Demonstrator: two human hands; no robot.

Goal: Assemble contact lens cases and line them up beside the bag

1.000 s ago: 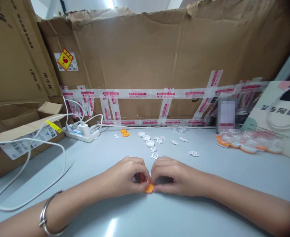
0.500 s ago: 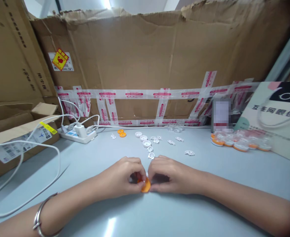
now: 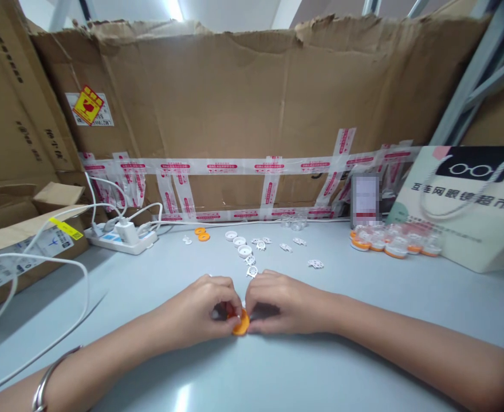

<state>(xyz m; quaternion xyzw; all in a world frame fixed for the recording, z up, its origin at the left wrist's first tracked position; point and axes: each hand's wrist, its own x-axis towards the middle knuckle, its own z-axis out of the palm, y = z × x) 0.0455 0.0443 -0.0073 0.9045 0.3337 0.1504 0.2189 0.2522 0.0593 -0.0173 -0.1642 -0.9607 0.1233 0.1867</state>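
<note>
Between my two hands, low over the table, is a round orange disc. My left hand is closed, its thumb and fingertips pinching the disc's left side. From the other side my right hand is closed with its fingertips against the disc's right edge. The fingers hide much of the disc, and a bit of white shows behind it. Just beyond my hands lie small white spoked parts. Farther back is a row of white round cups, with two orange rings to their left.
Loose white pieces lie right of centre. Orange-and-clear assembled units sit by a phone and a paper bag. A power strip with cables and an open carton stand left. A large cardboard box closes the back.
The view has turned slightly to the right, so everything sits farther left. Both hands keep the same grip on the orange disc.
</note>
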